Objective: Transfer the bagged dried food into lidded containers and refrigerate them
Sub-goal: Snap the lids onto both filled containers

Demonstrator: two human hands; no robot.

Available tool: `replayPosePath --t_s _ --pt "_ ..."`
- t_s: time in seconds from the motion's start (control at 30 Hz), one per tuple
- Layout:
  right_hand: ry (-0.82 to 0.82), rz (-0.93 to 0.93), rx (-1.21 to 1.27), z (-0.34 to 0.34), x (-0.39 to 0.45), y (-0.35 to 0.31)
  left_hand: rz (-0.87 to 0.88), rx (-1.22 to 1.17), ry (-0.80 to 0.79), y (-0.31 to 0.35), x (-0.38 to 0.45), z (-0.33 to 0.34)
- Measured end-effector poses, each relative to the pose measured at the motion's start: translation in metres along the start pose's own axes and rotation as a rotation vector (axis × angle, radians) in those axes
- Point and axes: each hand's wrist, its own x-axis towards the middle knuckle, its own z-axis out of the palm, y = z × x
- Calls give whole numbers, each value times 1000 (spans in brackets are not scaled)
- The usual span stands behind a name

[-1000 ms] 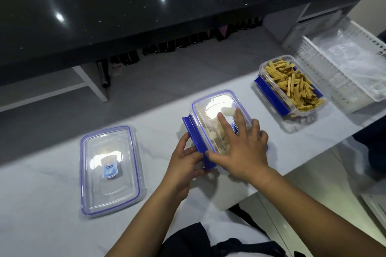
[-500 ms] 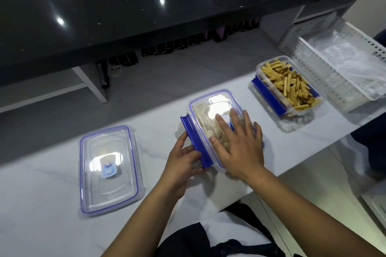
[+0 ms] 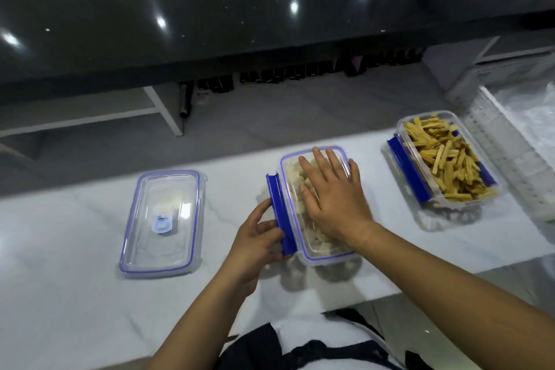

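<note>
A clear container (image 3: pixel 303 246) of pale dried food sits in the middle of the white counter with its blue-rimmed lid on. My right hand (image 3: pixel 332 198) presses flat on that lid with straight fingers. My left hand (image 3: pixel 258 237) grips the blue side clasp (image 3: pixel 280 210) on the container's left, which stands flipped out. To the right, a second container (image 3: pixel 441 159) holds yellow dried sticks and has no lid; its blue clasps hang open. A spare clear lid (image 3: pixel 163 222) with a blue rim lies flat to the left.
A white perforated basket (image 3: pixel 510 159) with crumpled clear plastic bags (image 3: pixel 537 117) stands at the far right. The white marble counter (image 3: pixel 60 249) ends just in front of my body. Beyond it runs a grey floor and a dark glossy surface overhead.
The view has shifted, so everything sits further right in frame. My right hand slid a little up the lid. My left hand stays on the blue clasp.
</note>
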Motion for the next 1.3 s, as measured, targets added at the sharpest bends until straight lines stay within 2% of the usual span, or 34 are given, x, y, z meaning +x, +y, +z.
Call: replayPosePath --t_s 0.27,0.5,0.67,0.8,1.13,1.3 --pt "-12 -177 18 -3 30 0 55 -44 236 9 -9 24" --pt "-64 -236 61 -9 42 0 50 40 316 36 -6 34" --pt "-143 -416 72 -14 46 26 61 72 446 35 -3 55" --pt "-94 -521 61 -12 42 48 64 64 499 29 -5 69" --pt "-59 -558 209 -11 42 56 52 86 568 31 -12 90" --pt "154 -432 561 -15 39 61 44 103 578 32 -12 92"
